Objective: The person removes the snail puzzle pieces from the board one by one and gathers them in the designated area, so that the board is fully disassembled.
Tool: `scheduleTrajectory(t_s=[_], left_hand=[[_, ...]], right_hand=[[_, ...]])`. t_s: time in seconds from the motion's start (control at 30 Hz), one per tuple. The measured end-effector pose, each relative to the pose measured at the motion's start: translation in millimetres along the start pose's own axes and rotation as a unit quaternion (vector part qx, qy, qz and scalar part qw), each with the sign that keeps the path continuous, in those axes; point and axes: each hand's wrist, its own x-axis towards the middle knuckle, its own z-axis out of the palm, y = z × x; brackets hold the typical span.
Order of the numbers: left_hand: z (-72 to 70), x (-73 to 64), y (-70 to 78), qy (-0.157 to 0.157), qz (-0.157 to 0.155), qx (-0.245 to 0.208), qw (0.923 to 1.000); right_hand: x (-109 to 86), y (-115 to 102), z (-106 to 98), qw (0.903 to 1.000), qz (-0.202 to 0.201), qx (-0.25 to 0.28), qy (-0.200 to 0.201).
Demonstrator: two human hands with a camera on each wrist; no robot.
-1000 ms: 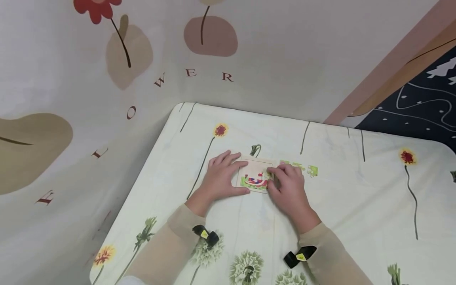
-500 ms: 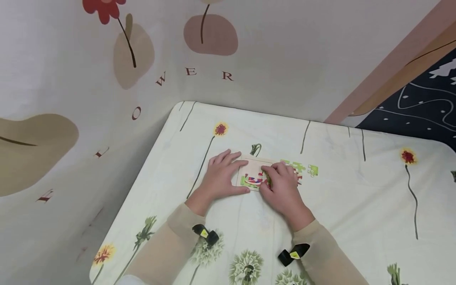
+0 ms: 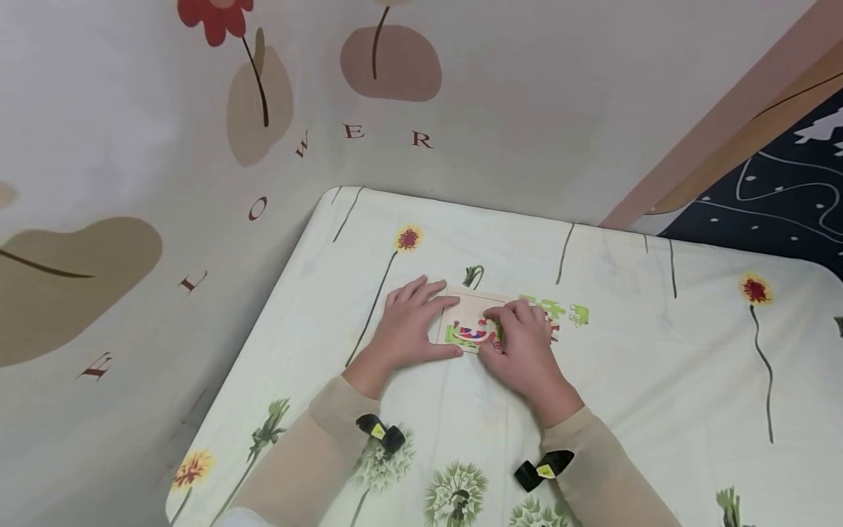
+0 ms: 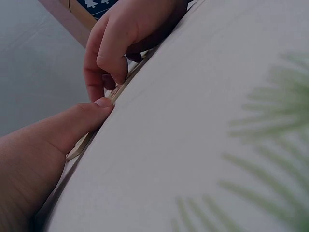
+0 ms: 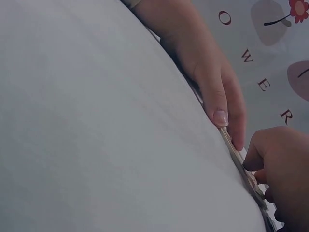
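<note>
A small wooden puzzle board (image 3: 473, 306) lies flat on the table, its lower part filled with colourful pieces (image 3: 470, 334). My left hand (image 3: 410, 328) rests at the board's left side with fingers spread. Its index finger lies on the upper part, and its thumb (image 4: 94, 113) presses the near edge. Over the right side of the board, my right hand (image 3: 523, 348) pinches a mostly hidden greenish puzzle piece (image 3: 498, 333) between curled fingers and thumb. In the right wrist view, the board's edge (image 5: 232, 147) shows thinly between both hands.
Several loose green puzzle pieces (image 3: 579, 315) lie right of the board, some partly behind the right hand. The flower-print cloth (image 3: 658, 366) covers the table, which meets a patterned wall hanging (image 3: 514, 146) at the back. A black camera strap (image 3: 545, 470) circles each wrist.
My right hand has shifted left over the board with the piece, uncovering more loose pieces behind it. It moves very little in the last half second. The left hand stays in place.
</note>
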Motion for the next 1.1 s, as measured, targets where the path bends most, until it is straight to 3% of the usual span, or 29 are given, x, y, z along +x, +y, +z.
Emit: scheduleTrajectory(t_s=[0.7,1.1], left_hand=[[-2.8,-0.7,1.4,0.0,0.0,-0.006,1.0],[-0.1,-0.6,0.0,0.006,0.002,-0.005,1.0]], right_hand=[[-2.5,1.8,0.2,0.9986,-0.036,0.018,0.035],[-2.5,5.4,4.2,0.99,-0.096,0.06,0.084]])
